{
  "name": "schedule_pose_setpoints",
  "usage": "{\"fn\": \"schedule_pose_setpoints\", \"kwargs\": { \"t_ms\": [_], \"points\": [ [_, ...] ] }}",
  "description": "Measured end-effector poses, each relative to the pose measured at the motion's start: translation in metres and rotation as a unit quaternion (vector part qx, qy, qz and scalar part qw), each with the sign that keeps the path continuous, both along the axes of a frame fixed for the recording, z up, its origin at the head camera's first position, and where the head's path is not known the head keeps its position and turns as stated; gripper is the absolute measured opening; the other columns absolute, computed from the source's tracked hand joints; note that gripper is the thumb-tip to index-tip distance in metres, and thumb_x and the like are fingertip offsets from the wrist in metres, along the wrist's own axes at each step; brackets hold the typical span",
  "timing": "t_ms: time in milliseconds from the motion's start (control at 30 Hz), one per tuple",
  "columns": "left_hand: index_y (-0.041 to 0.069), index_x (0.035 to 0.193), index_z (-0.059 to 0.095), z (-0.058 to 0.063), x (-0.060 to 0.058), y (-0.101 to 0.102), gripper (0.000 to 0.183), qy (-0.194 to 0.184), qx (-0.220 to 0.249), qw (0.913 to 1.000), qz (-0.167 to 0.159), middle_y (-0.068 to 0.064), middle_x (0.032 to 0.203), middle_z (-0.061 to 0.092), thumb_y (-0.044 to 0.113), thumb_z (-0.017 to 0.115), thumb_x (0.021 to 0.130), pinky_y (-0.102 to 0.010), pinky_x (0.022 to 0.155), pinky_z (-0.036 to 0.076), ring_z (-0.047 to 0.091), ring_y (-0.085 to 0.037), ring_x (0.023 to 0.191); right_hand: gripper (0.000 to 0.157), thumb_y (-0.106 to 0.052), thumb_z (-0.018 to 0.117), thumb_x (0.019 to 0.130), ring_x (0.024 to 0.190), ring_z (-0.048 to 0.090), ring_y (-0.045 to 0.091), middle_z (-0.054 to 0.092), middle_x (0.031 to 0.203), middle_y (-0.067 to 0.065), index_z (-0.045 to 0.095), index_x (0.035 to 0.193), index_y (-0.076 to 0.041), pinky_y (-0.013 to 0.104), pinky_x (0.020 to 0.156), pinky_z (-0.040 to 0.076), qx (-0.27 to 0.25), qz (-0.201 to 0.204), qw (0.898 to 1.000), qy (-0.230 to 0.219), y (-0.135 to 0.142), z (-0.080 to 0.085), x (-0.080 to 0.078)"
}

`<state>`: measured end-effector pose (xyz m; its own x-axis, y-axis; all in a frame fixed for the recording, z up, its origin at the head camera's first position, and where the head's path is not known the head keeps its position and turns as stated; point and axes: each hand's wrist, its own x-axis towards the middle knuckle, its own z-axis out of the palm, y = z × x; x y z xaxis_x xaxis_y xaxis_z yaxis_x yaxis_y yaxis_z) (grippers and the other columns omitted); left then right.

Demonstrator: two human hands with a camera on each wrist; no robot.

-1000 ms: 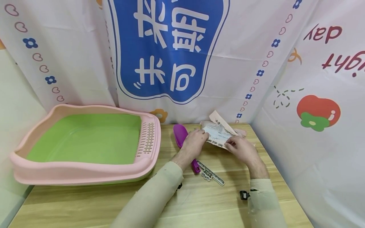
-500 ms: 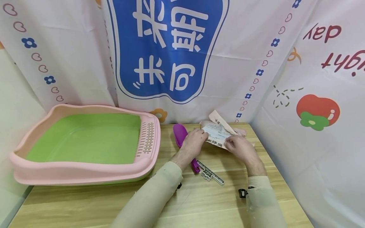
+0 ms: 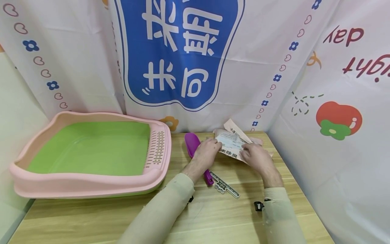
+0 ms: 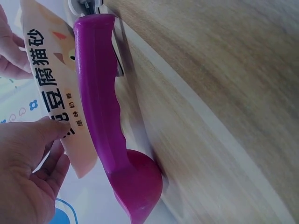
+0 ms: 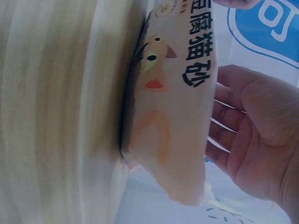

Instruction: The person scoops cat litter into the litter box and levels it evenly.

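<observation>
A peach bag of tofu cat litter (image 3: 230, 144), with printed characters and a cat drawing on its side, lies at the back right of the table. My left hand (image 3: 207, 150) pinches its near left corner, the thumb on the printed side in the left wrist view. On the bag's right part, the fingers of my right hand (image 3: 259, 158) rest on the upper face, loosely bent. The right wrist view has those fingers partly hidden behind the bag's edge. A purple scoop (image 4: 100, 93) lies beside the bag, its middle hidden under my left wrist in the head view.
A large litter box (image 3: 91, 184) with a pink rim and green inside fills the table's left. A small ruler-like piece (image 3: 225, 187) lies by the scoop's handle. Printed curtains stand behind and to the right of the wooden table (image 3: 225, 223).
My right hand's fingers have shifted slightly from the bag's near edge onto its upper face, uncovering more of the print. The left hand has stayed in place.
</observation>
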<state>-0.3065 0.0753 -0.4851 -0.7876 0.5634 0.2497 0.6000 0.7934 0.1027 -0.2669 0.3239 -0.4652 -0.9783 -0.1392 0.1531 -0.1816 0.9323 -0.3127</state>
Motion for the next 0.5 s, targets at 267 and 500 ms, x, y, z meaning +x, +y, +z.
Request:
{"fn": "schedule_pose_setpoints", "kwargs": {
  "t_ms": [267, 500],
  "points": [
    [0.018, 0.13, 0.081, 0.001, 0.001, -0.002, 0.026, 0.0, 0.006, 1.0, -0.003, -0.003, 0.133, 0.084, 0.004, 0.079, 0.108, -0.041, 0.113, 0.067, 0.078, -0.024, 0.127, 0.031, -0.004, 0.075, 0.108, 0.128, 0.077, 0.051, 0.083, 0.134, 0.029, 0.08, 0.137, 0.005, 0.069, 0.115, 0.062, 0.001, 0.006, 0.999, 0.034, -0.004, 0.011, 0.003],
    [0.017, 0.129, 0.081, 0.003, 0.002, -0.005, 0.021, -0.003, 0.017, 0.9998, -0.006, -0.003, 0.133, 0.085, 0.006, 0.076, 0.111, -0.041, 0.116, 0.066, 0.079, -0.024, 0.128, 0.019, 0.005, 0.076, 0.105, 0.116, 0.078, 0.049, 0.084, 0.121, 0.027, 0.084, 0.123, 0.004, 0.066, 0.108, 0.063, -0.002, 0.002, 0.998, 0.06, -0.003, 0.015, 0.006]
  ]
}}
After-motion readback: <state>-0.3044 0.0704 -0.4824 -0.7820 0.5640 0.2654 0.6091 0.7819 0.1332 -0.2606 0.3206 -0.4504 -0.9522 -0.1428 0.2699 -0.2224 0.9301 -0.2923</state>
